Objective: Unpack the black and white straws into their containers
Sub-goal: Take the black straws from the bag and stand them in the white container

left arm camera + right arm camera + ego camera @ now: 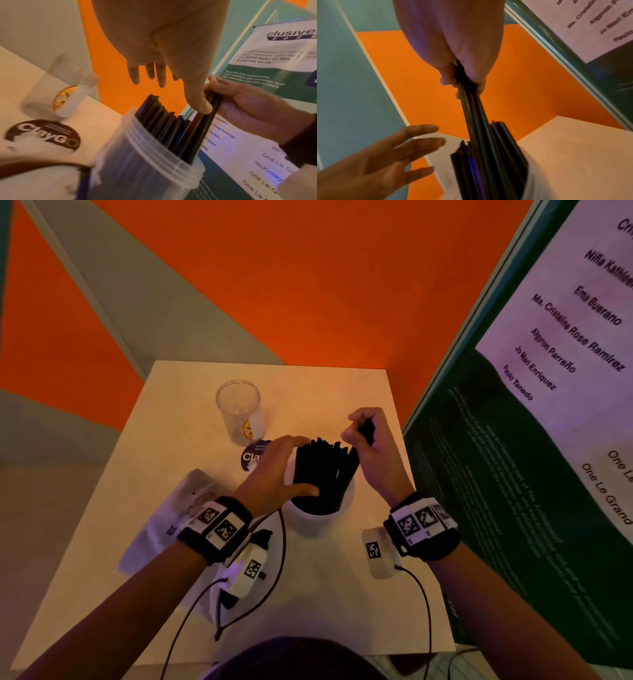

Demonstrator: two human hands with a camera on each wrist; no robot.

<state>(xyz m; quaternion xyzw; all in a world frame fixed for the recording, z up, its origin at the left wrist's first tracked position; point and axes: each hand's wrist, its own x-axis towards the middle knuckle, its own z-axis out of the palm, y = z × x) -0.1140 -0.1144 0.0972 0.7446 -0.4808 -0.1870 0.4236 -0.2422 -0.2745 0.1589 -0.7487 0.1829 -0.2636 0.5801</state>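
Note:
A translucent white container [318, 517] stands mid-table, packed with upright black straws [323, 470]. My right hand [368, 436] grips a few black straws [471, 108] near their tops; their lower ends reach into the container [145, 162]. My left hand [277, 474] is spread flat beside and over the straw bundle, fingers straight, thumb near the rim. In the left wrist view the thumb [200, 102] touches the straws that the right hand [248, 106] holds. A clear container [241, 412] stands further back, with no straws in it. No white straws show.
A crumpled plastic wrapper [178, 508] lies at the table's left. A round dark sticker [251, 457] sits by the clear container. An orange wall backs the table [342, 594] and a poster board [513, 440] stands close on the right. Cables trail across the near edge.

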